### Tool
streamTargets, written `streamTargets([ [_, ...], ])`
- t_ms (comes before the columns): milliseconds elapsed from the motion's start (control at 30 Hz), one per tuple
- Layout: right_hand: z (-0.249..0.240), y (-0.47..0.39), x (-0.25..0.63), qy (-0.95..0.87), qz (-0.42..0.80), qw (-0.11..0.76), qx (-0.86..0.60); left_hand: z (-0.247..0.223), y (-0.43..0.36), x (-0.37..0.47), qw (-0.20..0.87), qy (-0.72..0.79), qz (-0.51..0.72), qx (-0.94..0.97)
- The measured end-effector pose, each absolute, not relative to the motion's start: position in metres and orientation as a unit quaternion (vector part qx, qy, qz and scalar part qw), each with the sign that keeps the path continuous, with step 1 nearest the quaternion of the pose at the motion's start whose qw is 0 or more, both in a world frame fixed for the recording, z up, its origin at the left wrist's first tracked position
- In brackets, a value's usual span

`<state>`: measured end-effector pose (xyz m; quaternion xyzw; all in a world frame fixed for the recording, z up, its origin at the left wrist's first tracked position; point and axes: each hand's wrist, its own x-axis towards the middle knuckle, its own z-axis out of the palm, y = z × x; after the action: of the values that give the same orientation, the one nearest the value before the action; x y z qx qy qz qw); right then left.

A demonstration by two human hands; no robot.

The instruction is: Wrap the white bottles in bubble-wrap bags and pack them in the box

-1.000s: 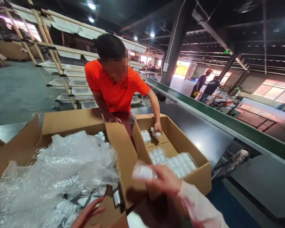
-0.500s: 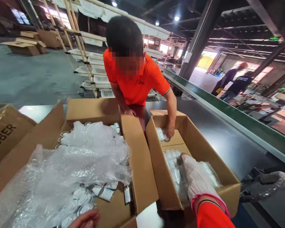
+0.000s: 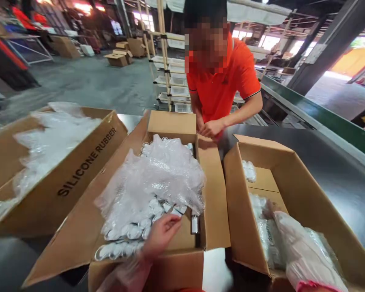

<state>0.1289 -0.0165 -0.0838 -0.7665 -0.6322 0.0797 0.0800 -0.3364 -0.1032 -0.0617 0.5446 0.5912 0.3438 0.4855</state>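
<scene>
My left hand (image 3: 162, 233) reaches over the near part of the middle cardboard box (image 3: 214, 194). Its fingers stretch to the right beside small white cylindrical pieces (image 3: 134, 232), and nothing shows in its grasp. Crumpled bubble wrap (image 3: 158, 174) covers most of these pieces. Down in the right cardboard box (image 3: 304, 190), my right hand (image 3: 270, 209) rests at clear-wrapped bundles (image 3: 263, 231). A white sleeve cover with a pink cuff is on that arm, and the fingers are mostly hidden.
A co-worker in an orange shirt (image 3: 222, 81) stands across the table, hands together by the middle box. On the left is a box marked SILICONE RUBBER (image 3: 88, 162), holding plastic wrap. A green conveyor (image 3: 331, 109) runs behind at right; a rack (image 3: 170, 73) stands behind the co-worker.
The view has turned left. My left hand has moved further into the middle box, towards the pieces. The co-worker's hand has left the right box; my right hand stays at the wrapped bundles.
</scene>
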Motion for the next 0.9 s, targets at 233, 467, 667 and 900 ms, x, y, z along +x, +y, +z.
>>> streamTargets([
  [233,-0.005,0.012,0.070,-0.693,0.012,0.091,-0.715,-0.077,-0.043,-0.290,0.156,0.538,0.180,0.809],
  [467,0.054,-0.081,-0.046,-0.762,0.236,0.273,-0.538,-0.038,-0.042,-0.311,0.310,0.508,0.478,0.646],
  [667,0.027,-0.094,-0.129,-0.667,0.438,0.398,-0.453,0.005,-0.082,-0.319,0.610,0.398,0.522,0.444],
  [900,0.017,-0.105,-0.145,-0.532,0.583,0.447,-0.422,0.011,-0.108,-0.322,0.598,0.458,0.530,0.389],
])
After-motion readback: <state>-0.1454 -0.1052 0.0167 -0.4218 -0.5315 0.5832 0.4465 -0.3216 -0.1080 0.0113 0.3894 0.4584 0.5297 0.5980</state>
